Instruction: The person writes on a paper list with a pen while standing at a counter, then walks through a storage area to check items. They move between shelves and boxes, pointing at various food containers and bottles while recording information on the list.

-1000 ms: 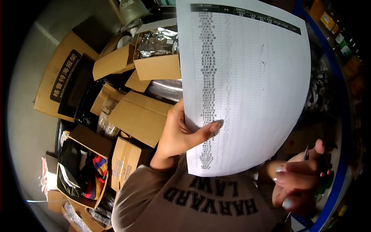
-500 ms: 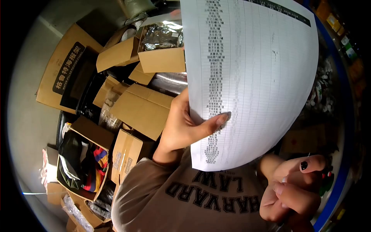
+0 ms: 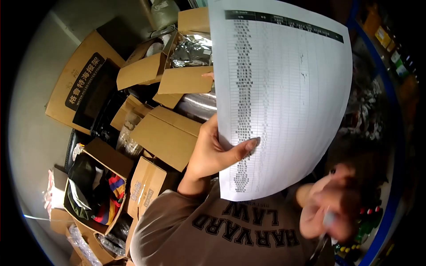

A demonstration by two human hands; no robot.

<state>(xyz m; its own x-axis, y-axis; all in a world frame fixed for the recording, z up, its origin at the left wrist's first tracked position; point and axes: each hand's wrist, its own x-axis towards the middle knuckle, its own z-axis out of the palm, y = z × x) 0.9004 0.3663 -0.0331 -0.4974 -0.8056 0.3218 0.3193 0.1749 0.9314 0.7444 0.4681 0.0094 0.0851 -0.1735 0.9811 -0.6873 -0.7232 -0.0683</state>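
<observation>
My left hand (image 3: pixel 208 155) grips a printed sheet of paper (image 3: pixel 284 106) by its left edge. The thumb lies on the front and the other fingers are hidden behind. The page carries a table with dark header bars, rows of small print and a few handwritten marks; it bows outward at the right. Below the sheet's lower right edge, my right hand (image 3: pixel 330 206) is smeared by motion. Its fingers look curled, and what they hold, if anything, cannot be made out. A brown shirt (image 3: pixel 230 230) with dark lettering shows beneath both hands.
Several opened cardboard boxes (image 3: pixel 166 135) crowd the left side. One box (image 3: pixel 191 80) holds silvery wrapped material, another holds dark and striped cloth (image 3: pixel 116 195). A large printed carton (image 3: pixel 84 80) leans at the wall. A blue edge (image 3: pixel 390 208) and small bottles (image 3: pixel 399 66) stand at right.
The paper has shifted left and down a little, showing more of its header. My right hand has moved slightly and become blurred. My left hand keeps its hold.
</observation>
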